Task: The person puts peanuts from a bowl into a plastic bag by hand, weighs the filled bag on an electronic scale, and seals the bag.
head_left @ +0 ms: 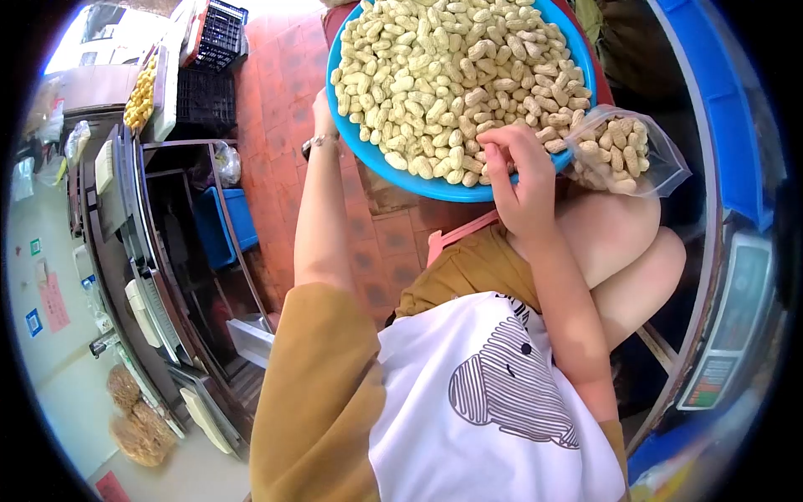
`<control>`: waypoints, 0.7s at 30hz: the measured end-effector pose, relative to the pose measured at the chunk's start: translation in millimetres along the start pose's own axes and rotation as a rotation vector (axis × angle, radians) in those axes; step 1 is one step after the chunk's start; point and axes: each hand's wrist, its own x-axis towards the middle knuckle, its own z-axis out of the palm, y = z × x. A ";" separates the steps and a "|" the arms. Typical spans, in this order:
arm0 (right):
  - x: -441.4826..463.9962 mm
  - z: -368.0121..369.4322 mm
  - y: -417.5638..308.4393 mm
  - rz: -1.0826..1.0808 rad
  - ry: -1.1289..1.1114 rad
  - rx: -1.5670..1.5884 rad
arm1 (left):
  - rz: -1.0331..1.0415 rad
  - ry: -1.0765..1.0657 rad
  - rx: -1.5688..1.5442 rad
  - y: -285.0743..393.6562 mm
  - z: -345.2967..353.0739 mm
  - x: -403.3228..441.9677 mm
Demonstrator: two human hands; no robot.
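Left hand (323,117) partly hidden behind blue basin (443,191)

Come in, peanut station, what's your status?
Left hand at blue basin, grip mostly hidden. Right hand curled over unshelled peanuts. Clear plastic bag of peanuts at basin's edge; nothing visibly blocking.

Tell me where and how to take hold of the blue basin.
Probably best held by opposite sides of its rim, coming from outside, left and right at once: the basin is round and wide, and peanuts fill its inside.
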 end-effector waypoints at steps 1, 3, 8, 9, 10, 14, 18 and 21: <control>0.0 -0.3 0.3 0.001 0.001 -0.003 | 0.025 -0.024 0.014 2.2 6.5 0.3; -0.1 -0.1 0.8 -0.006 0.009 -0.006 | 0.064 -0.054 0.031 5.6 15.4 1.0; -1.3 0.5 -0.8 -0.008 -0.002 0.017 | 0.127 -0.066 0.034 11.8 22.7 0.5; -0.5 0.1 -4.3 -0.006 0.002 0.037 | 0.143 -0.059 0.028 12.7 23.3 -0.3; -0.7 -3.3 -10.5 0.010 -0.046 0.018 | 0.165 -0.048 0.018 13.4 23.8 -2.4; -11.8 -37.2 -56.6 0.055 -0.143 0.058 | 0.299 0.036 -0.057 15.6 18.4 -21.0; -4.2 -89.0 -68.6 -0.160 0.315 -0.140 | 0.083 0.168 -0.354 39.3 -12.9 -56.1; 8.3 -122.9 -47.0 -0.158 0.415 -0.382 | 0.067 0.377 -0.356 29.3 -32.2 -71.4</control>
